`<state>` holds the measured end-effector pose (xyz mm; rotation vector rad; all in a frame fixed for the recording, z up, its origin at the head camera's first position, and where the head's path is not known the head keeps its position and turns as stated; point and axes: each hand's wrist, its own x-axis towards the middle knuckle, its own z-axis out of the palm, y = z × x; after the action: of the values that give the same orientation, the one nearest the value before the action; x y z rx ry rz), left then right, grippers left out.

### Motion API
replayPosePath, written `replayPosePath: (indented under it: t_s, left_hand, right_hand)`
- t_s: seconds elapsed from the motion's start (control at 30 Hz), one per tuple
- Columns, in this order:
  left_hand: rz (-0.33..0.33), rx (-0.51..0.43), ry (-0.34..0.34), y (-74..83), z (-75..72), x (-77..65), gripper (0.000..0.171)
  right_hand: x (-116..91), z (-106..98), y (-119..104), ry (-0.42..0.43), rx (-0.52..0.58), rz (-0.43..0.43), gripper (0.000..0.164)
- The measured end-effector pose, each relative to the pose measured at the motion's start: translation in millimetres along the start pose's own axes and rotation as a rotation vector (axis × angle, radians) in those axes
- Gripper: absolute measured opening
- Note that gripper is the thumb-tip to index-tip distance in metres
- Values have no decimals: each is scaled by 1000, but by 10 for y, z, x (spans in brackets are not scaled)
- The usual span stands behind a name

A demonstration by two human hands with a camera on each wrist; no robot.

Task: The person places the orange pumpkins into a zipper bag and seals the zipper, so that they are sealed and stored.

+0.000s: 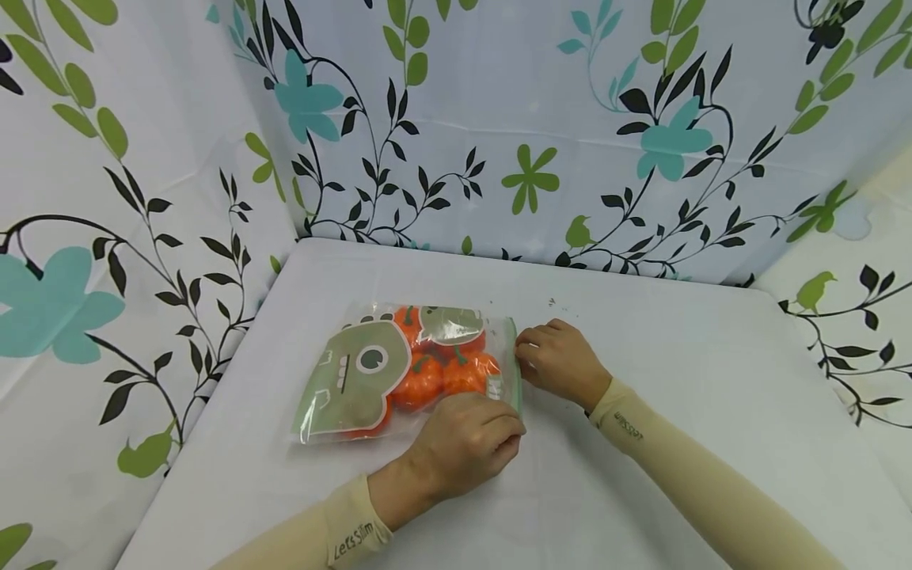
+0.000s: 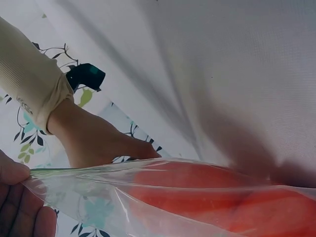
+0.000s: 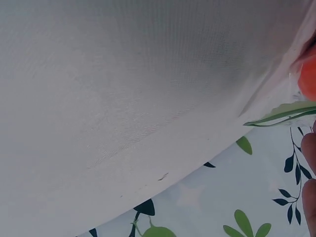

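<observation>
A clear zip bag [image 1: 356, 396] printed with a green dinosaur lies flat on the white table, its green-edged mouth toward the right. Several small orange pumpkins [image 1: 466, 372] with green stems show through the plastic. My left hand [image 1: 463, 443] pinches the near corner of the mouth; its fingertips [image 2: 44, 222] are at the strip's end in the left wrist view. At the far part of the same edge, my right hand [image 1: 559, 360] holds the strip with curled fingers. Only its fingertips [image 3: 309, 150] show in the right wrist view, beside the green zip strip [image 3: 281, 114].
The white table [image 1: 677, 380] reaches out to both sides and behind the bag. Small dark specks [image 1: 552, 302] mark its cloth near the back. A curtain [image 1: 456, 119] with leaf and flower prints hangs around the back and sides.
</observation>
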<state>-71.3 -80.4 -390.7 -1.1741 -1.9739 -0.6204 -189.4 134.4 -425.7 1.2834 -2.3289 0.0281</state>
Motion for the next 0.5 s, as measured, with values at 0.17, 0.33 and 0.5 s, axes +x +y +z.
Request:
replayPosePath:
  t_s: [0.17,0.33,0.5]
  left_hand:
    - [1,-2,-1,6,7,-7,10]
    - [-6,-9,-7,2,6,-10,11]
    - [-12,-20,-16,-1,7,-15,13]
  right_hand:
    - [50,46,58,-69,-54,10,15]
    - [127,119,118,-115,-93,44,7]
    - [184,200,192,-141,-130,64,5]
